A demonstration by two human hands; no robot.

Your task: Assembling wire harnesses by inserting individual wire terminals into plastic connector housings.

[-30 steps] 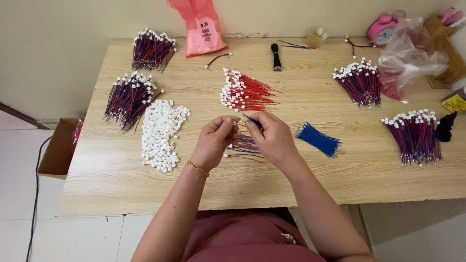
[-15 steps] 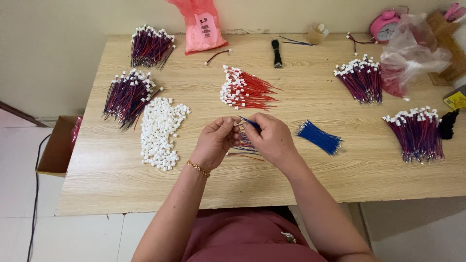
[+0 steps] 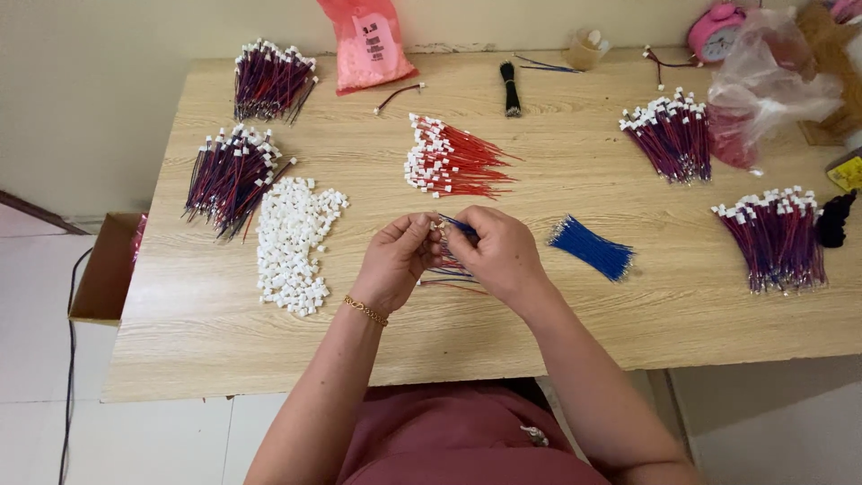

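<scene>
My left hand [image 3: 395,265] and right hand [image 3: 498,256] meet at the near middle of the worktop [image 3: 503,332], both closed in a pinch on a blue wire [image 3: 456,225] and what looks like a small white connector between my fingertips; the piece itself is too small to tell clearly. Compared with a second ago the hands sit in the same spot and the blue wire tip pokes out much as before. Under my hands lie a few loose red and blue wires [image 3: 449,274]. Just left is the heap of white connectors [image 3: 292,242], just right the bundle of blue wires [image 3: 593,249]. Farther on, the fan of red wires [image 3: 449,162] lies unmoved. Dark wire bundles sit at far left [image 3: 232,175], [image 3: 269,79] and at right [image 3: 669,135], [image 3: 777,235]. At the far edge lies a pink bag [image 3: 370,40]
</scene>
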